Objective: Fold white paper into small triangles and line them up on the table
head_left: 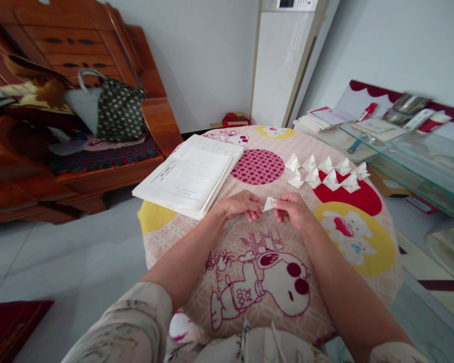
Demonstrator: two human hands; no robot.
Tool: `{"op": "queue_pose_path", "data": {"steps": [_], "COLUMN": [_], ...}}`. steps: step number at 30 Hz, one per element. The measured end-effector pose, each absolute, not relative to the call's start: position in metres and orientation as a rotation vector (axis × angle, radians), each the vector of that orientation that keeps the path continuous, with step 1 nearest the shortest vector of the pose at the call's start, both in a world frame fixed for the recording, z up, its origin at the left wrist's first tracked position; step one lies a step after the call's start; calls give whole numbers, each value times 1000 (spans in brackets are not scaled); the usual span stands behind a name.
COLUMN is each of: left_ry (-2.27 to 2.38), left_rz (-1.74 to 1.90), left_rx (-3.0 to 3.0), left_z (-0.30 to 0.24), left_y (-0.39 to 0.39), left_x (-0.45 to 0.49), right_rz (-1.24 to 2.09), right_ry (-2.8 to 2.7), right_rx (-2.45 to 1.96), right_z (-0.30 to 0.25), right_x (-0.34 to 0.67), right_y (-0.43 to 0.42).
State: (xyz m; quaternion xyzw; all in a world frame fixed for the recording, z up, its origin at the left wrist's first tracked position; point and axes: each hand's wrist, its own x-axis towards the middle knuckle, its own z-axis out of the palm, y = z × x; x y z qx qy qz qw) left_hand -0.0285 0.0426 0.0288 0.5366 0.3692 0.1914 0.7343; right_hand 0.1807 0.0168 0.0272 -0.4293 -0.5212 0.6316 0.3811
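Over the middle of a round table with a pink cartoon cloth (196,237), both my hands pinch one small folded white paper piece (268,203). My left hand (242,204) grips its left side with closed fingers. From the right, my right hand (293,207) holds it between thumb and fingers. Several finished folded paper triangles (325,172) lie in two rows on the cloth beyond my right hand. A stack of white printed sheets (191,176) rests on the table's far left part.
A wooden bench (98,171) with a spotted bag (119,108) stands at the left. At the right a glass table (419,151) carries papers and small items. A white standing unit (283,60) is against the far wall. Grey tiled floor surrounds the table.
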Motion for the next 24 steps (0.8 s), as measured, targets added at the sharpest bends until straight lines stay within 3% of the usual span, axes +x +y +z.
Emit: {"op": "queue_pose_path", "data": {"steps": [24], "left_ry": [973], "left_rz": [808], "left_rx": [1271], "left_z": [35], "left_y": [34], "left_x": [-9], "right_rz": [1397], "right_ry": [-1193], "right_rx": [-1125], "right_z": [32], "right_x": [171], "right_y": [16]}}
